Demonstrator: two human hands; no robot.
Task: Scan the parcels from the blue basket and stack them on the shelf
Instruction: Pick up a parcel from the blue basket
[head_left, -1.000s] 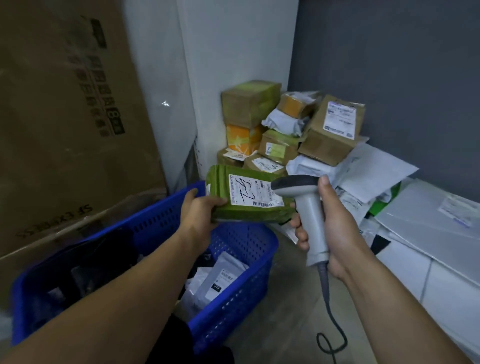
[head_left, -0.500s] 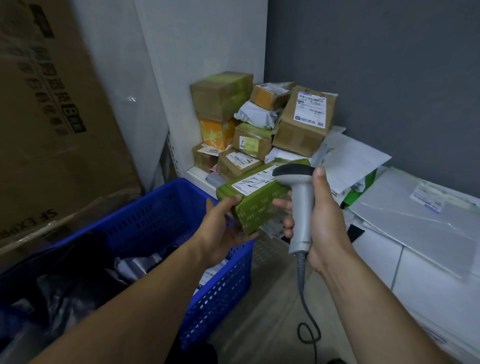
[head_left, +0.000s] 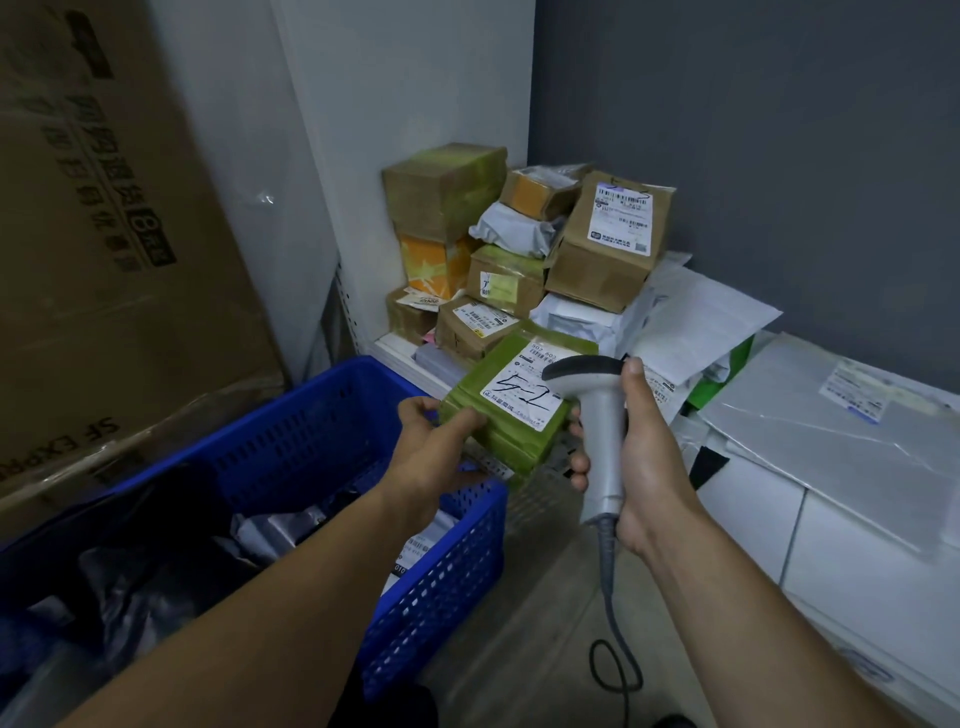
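My left hand (head_left: 431, 447) grips the near corner of a green-taped parcel (head_left: 511, 415) with a white label facing up, held just beyond the blue basket (head_left: 322, 441) and in front of the low shelf (head_left: 400, 351). My right hand (head_left: 634, 462) holds a grey corded barcode scanner (head_left: 597, 415) upright right beside the parcel, its head over the label's right edge. The basket at lower left holds several grey and black bagged parcels (head_left: 280, 530). Stacked cardboard boxes (head_left: 519, 249) fill the shelf's corner.
A large brown carton (head_left: 104, 234) leans against the wall on the left. White mailers and flat white packages (head_left: 831, 441) cover the surface at right. The scanner cord (head_left: 613, 649) hangs down to the floor. A grey wall stands behind the shelf.
My left hand has carried the green parcel forward and right, off the basket toward the shelf, turning its label upward. The scanner stays beside it in my right hand.
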